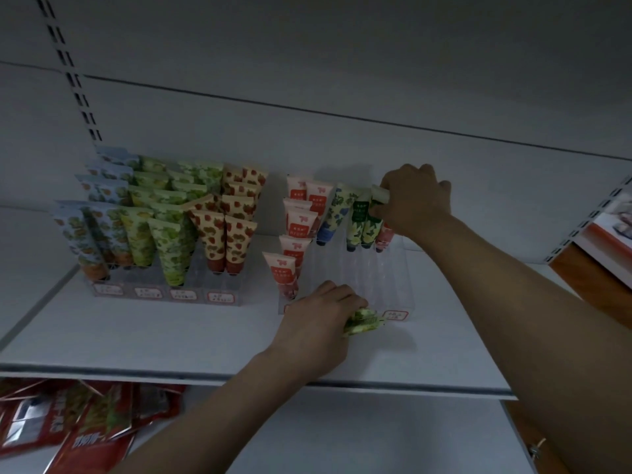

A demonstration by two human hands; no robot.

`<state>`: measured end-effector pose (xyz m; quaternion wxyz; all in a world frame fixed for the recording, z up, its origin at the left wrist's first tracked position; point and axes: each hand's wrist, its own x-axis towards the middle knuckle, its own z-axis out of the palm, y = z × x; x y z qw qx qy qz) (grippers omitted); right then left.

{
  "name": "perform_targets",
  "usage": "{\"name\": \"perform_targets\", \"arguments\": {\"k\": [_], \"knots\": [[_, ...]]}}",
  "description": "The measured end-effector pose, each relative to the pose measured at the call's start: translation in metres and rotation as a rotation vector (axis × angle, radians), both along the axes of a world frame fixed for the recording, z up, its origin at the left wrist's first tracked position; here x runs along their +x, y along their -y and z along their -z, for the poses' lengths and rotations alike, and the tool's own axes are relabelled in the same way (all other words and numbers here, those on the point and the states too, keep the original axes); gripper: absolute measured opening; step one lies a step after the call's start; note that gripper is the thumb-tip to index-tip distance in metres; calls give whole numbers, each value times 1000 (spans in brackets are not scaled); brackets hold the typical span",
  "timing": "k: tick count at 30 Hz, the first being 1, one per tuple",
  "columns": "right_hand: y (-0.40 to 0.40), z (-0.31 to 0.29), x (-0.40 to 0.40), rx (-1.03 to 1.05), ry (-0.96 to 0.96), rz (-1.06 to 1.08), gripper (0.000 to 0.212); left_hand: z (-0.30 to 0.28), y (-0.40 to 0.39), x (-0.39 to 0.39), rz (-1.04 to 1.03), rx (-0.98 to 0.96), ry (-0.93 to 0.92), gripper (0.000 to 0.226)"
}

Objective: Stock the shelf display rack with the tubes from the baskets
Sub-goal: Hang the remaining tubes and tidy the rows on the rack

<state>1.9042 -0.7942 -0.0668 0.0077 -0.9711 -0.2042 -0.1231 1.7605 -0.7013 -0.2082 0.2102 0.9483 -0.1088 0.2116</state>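
Observation:
A clear display rack (393,289) stands on the white shelf (171,336), right of centre. It holds several pink tubes (297,220) in its left column, a blue-flowered tube (337,213) and green tubes at the back. My right hand (415,203) pinches the top of a green tube (374,217) standing in the rack's back row. My left hand (318,323) rests on the shelf by the rack's front edge and grips a few green tubes (364,321). No basket is in view.
A second clear rack (164,292), full of fruit-patterned tubes, stands to the left. Red snack packets (68,422) lie on the shelf below. A slotted upright (73,80) runs up the back panel. More goods sit on the neighbouring shelf at the right edge (612,230).

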Motion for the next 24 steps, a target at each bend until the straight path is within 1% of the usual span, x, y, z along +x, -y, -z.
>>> {"name": "perform_targets", "arguments": {"k": [2,4,6,8,9,10,11,13,14,15,17,18,19,21,24], "knots": [[2,-2,-3,42,-12,-9,48,-1,0,0,7,-20,2,48],[3,-4,-7,176,24,-35,48,0,0,0,9,-38,-1,46],[2,-5,-11,376,132,-87,38,0,0,-1,2,-62,-9,45],[2,-3,-20,619,215,-145,25,-3,-1,-4,11,-108,-28,45],[4,-1,-27,736,223,-166,19,-7,-1,-6,26,-165,-43,42],[7,1,-37,847,214,-180,15,-11,-1,-8,33,-268,-84,37],[11,4,-48,955,184,-180,12,-16,-1,-12,32,-414,-154,29],[21,16,-71,1130,59,-124,10,-28,-3,-20,22,-754,-346,15],[25,25,-82,1192,-34,-85,11,-31,-5,-24,33,-913,-427,8],[29,34,-92,1233,-151,-49,13,-33,-8,-28,48,-1064,-493,11],[31,47,-111,1260,-408,-6,15,-34,-13,-38,119,-1370,-607,36],[30,51,-118,1251,-518,-1,17,-34,-15,-42,160,-1479,-637,45],[30,53,-123,1231,-608,0,19,-36,-16,-47,193,-1544,-651,48],[28,55,-130,1177,-726,-1,21,-37,-17,-52,243,-1607,-660,45],[27,59,-137,1108,-774,-2,17,-35,-18,-55,295,-1648,-674,45]]}}
